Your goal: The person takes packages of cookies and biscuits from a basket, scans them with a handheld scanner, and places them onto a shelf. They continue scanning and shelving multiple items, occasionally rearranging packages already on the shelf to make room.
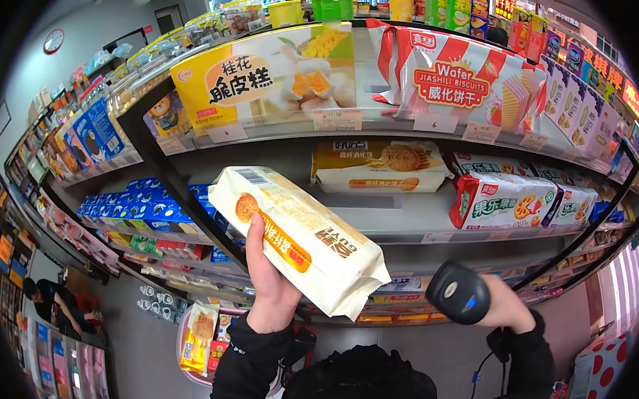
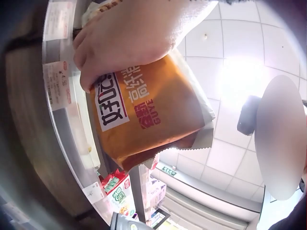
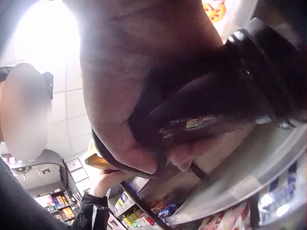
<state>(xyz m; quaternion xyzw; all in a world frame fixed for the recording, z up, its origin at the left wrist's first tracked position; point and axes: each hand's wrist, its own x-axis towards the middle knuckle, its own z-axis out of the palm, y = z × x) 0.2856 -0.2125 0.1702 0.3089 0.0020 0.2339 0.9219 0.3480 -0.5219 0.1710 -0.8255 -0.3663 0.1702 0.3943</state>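
Observation:
My left hand (image 1: 271,287) grips a long cream and orange pack of biscuits (image 1: 310,235) in front of the shelves, thumb lying along its printed side. The pack is tilted, its crimped end toward the lower right and a barcode (image 1: 251,175) at its upper left end. In the left wrist view, the hand's fingers wrap over the pack's orange face (image 2: 163,105). At the right, my right hand (image 1: 505,307) holds a black handheld barcode scanner (image 1: 460,293), its head apart from the pack. The scanner's handle (image 3: 201,108) runs through the curled fingers in the right wrist view.
A similar biscuit pack (image 1: 379,166) lies on the middle shelf, beside red and white biscuit packs (image 1: 504,198). Above stand a yellow cake box (image 1: 268,74) and a striped wafer bag (image 1: 456,80). A pink basket (image 1: 181,337) with packs sits on the floor. Another person (image 1: 57,305) is at lower left.

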